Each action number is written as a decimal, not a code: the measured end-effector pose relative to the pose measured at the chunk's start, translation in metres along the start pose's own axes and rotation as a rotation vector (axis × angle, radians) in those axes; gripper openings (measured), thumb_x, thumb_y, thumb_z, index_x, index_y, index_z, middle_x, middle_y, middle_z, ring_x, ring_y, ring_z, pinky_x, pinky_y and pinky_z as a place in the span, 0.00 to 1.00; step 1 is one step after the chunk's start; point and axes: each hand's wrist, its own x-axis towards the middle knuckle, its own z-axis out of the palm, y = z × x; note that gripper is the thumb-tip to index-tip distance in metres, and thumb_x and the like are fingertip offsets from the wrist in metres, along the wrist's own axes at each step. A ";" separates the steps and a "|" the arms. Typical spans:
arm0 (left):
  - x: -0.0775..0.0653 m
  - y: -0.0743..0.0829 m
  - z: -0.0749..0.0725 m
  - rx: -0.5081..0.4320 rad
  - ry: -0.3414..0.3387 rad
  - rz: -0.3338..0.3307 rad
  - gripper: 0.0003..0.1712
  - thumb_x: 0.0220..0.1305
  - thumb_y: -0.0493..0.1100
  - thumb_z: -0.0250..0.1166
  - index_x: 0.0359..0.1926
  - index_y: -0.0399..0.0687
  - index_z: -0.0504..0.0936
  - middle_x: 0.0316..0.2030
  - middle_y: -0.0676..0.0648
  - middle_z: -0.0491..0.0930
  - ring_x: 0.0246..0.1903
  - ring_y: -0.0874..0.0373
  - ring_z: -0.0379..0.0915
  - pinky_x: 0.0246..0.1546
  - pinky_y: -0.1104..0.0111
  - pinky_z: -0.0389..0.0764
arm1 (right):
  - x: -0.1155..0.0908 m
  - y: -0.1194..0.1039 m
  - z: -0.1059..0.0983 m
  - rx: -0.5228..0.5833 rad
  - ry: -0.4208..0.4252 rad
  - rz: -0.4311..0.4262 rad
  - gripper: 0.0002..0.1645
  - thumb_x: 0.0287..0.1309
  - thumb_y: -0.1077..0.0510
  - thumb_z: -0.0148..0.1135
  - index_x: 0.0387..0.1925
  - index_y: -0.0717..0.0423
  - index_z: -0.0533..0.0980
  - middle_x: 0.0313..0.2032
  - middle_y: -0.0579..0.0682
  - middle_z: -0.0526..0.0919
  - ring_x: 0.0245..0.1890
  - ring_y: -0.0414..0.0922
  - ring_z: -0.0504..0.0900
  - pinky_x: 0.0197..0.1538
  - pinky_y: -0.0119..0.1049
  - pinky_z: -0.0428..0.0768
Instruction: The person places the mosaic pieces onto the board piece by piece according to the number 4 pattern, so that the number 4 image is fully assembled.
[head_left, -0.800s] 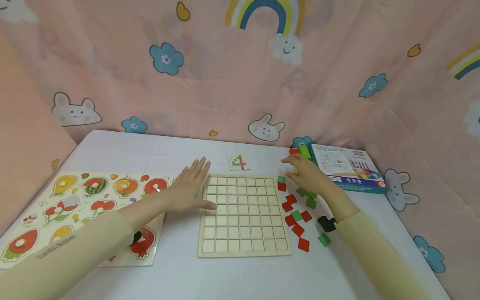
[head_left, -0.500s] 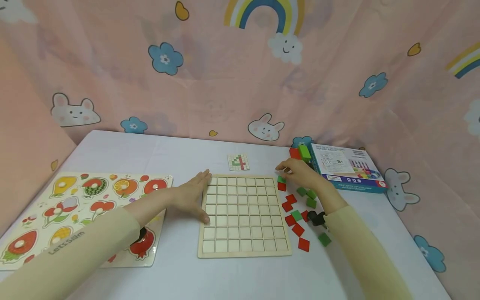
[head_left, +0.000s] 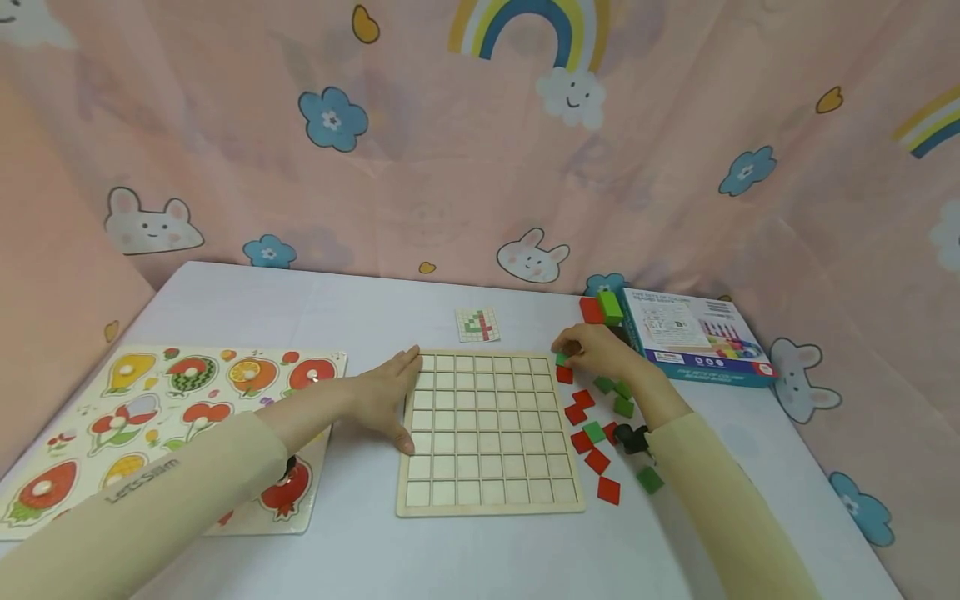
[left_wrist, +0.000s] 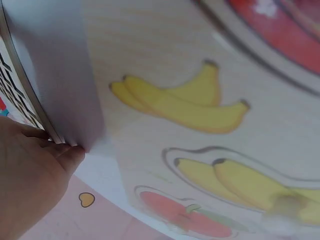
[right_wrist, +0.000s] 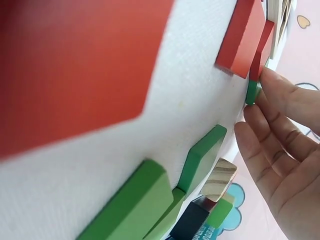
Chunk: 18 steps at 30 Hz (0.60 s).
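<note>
A wooden grid board point(head_left: 491, 429) lies flat in the middle of the table. Along its left edge rests my left hand point(head_left: 378, 396), fingertips near the upper corner and thumb lower down; the left wrist view shows the fingers point(left_wrist: 70, 155) at the board's side. Just past the board's upper right corner, my right hand point(head_left: 600, 354) pinches a small green square tile point(right_wrist: 251, 92) between thumb and fingers. That tile is partly hidden by the fingers, and a red tile point(head_left: 564, 375) lies right against it. A small pattern card point(head_left: 477, 325) with a green and red design lies behind the board.
Several red tiles point(head_left: 597, 461) and green tiles point(head_left: 649, 479) are scattered right of the board. A fruit puzzle board point(head_left: 318, 492) lies at left. At the back right, a flat box point(head_left: 701, 333) stands beside green point(head_left: 609, 308) and red blocks point(head_left: 591, 310).
My right hand has moved left and down to the green tile, and its fingers have closed on it. My left hand has slid down and left to the board's left edge.
</note>
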 end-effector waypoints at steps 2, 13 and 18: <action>0.001 0.002 -0.001 0.019 -0.006 -0.010 0.80 0.40 0.63 0.78 0.74 0.23 0.36 0.76 0.27 0.29 0.77 0.29 0.29 0.78 0.43 0.44 | 0.000 -0.001 0.000 -0.007 -0.002 0.007 0.17 0.61 0.66 0.63 0.52 0.61 0.80 0.49 0.58 0.84 0.49 0.52 0.80 0.58 0.51 0.81; 0.002 0.009 -0.003 0.058 -0.010 -0.044 0.80 0.40 0.61 0.79 0.74 0.23 0.38 0.76 0.26 0.30 0.77 0.30 0.30 0.79 0.45 0.44 | 0.002 -0.004 -0.001 -0.026 0.033 0.017 0.11 0.57 0.66 0.67 0.43 0.59 0.80 0.41 0.56 0.84 0.42 0.49 0.79 0.53 0.46 0.83; 0.001 0.011 -0.004 0.060 -0.002 -0.049 0.79 0.39 0.61 0.79 0.74 0.22 0.39 0.76 0.25 0.31 0.77 0.29 0.32 0.78 0.44 0.45 | 0.006 -0.013 -0.003 0.018 0.109 0.003 0.10 0.57 0.66 0.68 0.41 0.59 0.81 0.38 0.54 0.85 0.39 0.47 0.79 0.47 0.41 0.83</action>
